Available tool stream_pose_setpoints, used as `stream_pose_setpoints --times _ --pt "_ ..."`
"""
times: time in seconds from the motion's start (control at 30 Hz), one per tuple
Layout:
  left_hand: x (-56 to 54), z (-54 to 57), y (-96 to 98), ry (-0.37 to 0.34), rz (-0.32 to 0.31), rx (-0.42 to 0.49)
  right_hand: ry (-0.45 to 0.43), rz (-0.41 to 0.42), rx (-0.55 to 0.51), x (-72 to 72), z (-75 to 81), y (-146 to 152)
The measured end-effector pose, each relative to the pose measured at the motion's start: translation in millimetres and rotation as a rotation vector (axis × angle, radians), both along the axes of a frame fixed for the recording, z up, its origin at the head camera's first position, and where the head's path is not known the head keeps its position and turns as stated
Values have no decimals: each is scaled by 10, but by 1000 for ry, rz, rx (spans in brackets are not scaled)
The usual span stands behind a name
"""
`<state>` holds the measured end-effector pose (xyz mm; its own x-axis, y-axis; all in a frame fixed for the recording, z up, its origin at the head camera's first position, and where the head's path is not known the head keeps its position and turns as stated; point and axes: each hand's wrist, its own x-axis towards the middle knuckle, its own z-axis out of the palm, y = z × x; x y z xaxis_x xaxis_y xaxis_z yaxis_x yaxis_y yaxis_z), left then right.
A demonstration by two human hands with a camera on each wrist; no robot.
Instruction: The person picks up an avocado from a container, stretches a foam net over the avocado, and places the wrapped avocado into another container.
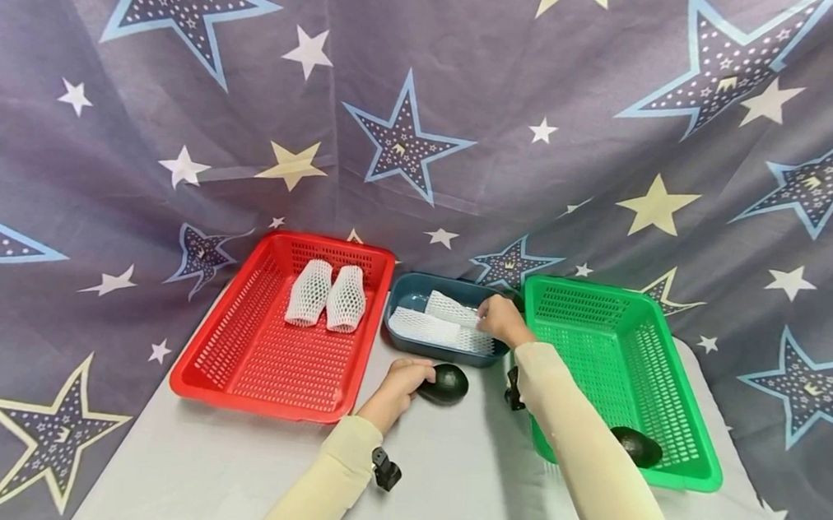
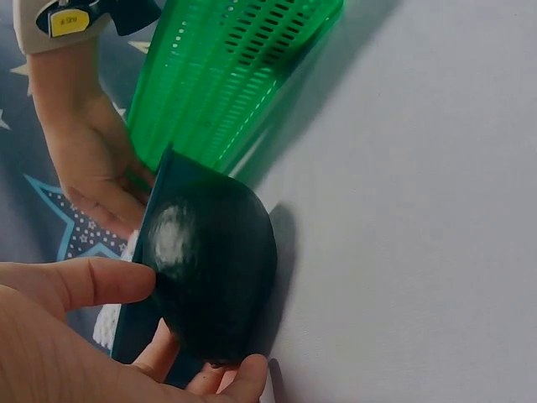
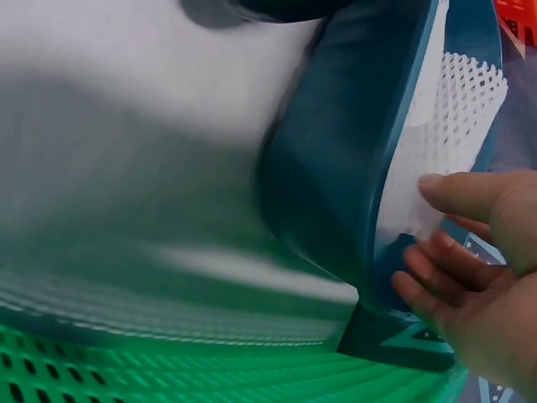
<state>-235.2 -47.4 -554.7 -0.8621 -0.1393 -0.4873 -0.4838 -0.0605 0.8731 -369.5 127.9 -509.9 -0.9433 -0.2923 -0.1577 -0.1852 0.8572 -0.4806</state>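
My left hand (image 1: pixel 406 381) grips a dark green avocado (image 1: pixel 446 384) low over the white table, in front of the blue bin (image 1: pixel 445 353). In the left wrist view, the thumb lies on one side of the avocado (image 2: pixel 214 269) and fingertips curl under its end. My right hand (image 1: pixel 504 319) reaches over the bin's right end and pinches the end of a white foam net sleeve (image 1: pixel 449 308). The right wrist view shows the thumb on the net (image 3: pixel 449 126) and the other fingers below its edge. Another net sleeve (image 1: pixel 418 325) lies in front of it.
On the left, a red basket (image 1: pixel 266 400) holds two net-covered pieces (image 1: pixel 309 292) side by side. A green basket (image 1: pixel 693 416) stands on the right, with another avocado (image 1: pixel 636 447) in its near corner. Behind everything hangs a star-patterned cloth (image 1: pixel 497 184).
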Motion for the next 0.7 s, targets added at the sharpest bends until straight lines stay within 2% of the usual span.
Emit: stream_pose_setpoints --times 0.17,0.37,0.57,0.7 --pt "5 20 8 -5 15 3 105 -31 -132 21 21 35" --pt "-9 38 30 15 48 14 174 -101 -350 24 99 63" --pt "-14 29 55 28 79 36 169 -201 -508 92 237 111" --pt "-17 23 56 37 88 39 178 -227 -589 146 321 159"
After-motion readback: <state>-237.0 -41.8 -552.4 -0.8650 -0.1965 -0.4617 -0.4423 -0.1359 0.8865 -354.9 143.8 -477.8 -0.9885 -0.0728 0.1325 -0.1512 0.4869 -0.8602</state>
